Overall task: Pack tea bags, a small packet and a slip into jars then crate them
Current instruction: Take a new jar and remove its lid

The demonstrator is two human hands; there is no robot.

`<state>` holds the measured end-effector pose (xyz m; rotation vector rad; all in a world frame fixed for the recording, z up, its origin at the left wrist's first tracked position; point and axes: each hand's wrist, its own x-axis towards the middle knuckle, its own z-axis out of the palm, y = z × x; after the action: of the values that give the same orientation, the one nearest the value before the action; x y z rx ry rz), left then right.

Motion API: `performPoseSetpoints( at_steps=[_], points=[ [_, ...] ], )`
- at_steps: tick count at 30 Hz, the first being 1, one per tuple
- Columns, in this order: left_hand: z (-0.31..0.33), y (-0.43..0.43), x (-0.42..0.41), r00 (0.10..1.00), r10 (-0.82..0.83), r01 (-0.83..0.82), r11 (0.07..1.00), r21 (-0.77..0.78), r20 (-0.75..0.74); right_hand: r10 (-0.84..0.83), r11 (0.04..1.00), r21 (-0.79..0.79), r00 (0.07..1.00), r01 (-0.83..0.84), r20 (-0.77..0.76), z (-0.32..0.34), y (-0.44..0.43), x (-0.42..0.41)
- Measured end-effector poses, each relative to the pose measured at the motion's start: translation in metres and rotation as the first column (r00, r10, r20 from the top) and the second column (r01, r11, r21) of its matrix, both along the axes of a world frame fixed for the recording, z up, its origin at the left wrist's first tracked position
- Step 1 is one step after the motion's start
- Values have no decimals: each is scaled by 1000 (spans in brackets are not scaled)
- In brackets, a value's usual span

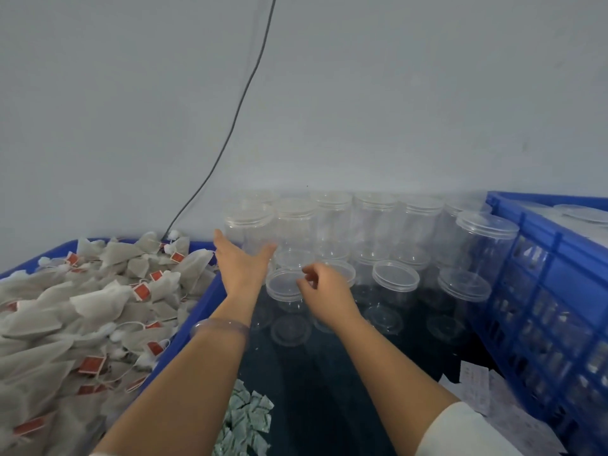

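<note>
Several clear plastic jars point(375, 222) with clear lids stand in stacked rows against the wall. My left hand point(243, 261) reaches forward with fingers spread, its palm close to the side of an upper jar point(250, 228) at the left end. My right hand point(324, 286) hovers with curled fingers at the rim of a lower lidded jar point(284, 286); whether it pinches the lid is unclear. Tea bags point(82, 307) with red tags fill a blue bin point(204, 307) on the left. Small green-white packets point(246, 419) lie near the bottom centre. Paper slips point(473, 386) lie at the lower right.
A blue lattice crate point(543, 291) stands on the right, with jars showing through its wall and lids visible on top. A black cable point(230, 126) hangs down the grey wall behind the bin. The table top is dark.
</note>
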<state>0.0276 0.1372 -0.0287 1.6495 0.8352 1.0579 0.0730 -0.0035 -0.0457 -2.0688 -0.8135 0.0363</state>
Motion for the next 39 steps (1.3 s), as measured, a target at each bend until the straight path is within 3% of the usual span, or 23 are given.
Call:
performPoseSetpoints(
  at_steps=[3, 6, 9, 12, 15, 22, 26, 30, 32, 35, 39],
  points=[
    [-5, 1, 1, 1000, -1, 1, 1000, 13, -19, 59, 998, -11, 997, -59, 46, 4, 11, -11],
    [-3, -7, -9, 996, 19, -20, 1000, 7, 90, 94, 995, 25, 994, -95, 49, 9, 16, -18],
    [-6, -35, -33, 977, -24, 18, 999, 28, 214, 142, 962, 245, 986, -117, -84, 18, 10, -24],
    [-22, -74, -64, 959, -132, 117, 990, 74, 250, 307, 860, 470, 938, -199, -163, 25, -16, -36],
    [-51, -113, -92, 938, -238, 228, 971, 68, 252, 394, 847, 450, 902, -283, -174, 9, -53, -53],
    [-125, -170, -137, 924, -374, 360, 923, 138, 85, 250, 886, 454, 923, -95, -293, -67, -120, -99],
    [-129, -179, -144, 931, -361, 363, 908, 211, -51, 199, 803, 589, 892, 89, -406, -87, -129, -118],
    [-129, -180, -152, 917, -350, 396, 860, 322, -193, 26, 807, 549, 915, 219, -403, -77, -128, -116],
    [-125, -185, -152, 896, -367, 430, 858, 280, -250, -52, 791, 545, 919, 278, -392, -75, -123, -115],
    [-121, -187, -151, 885, -388, 444, 871, 212, -259, -97, 772, 553, 918, 314, -385, -78, -119, -116],
    [-121, -179, -150, 875, -407, 467, 853, 235, -261, -124, 764, 563, 928, 316, -352, -80, -120, -118]
  ],
)
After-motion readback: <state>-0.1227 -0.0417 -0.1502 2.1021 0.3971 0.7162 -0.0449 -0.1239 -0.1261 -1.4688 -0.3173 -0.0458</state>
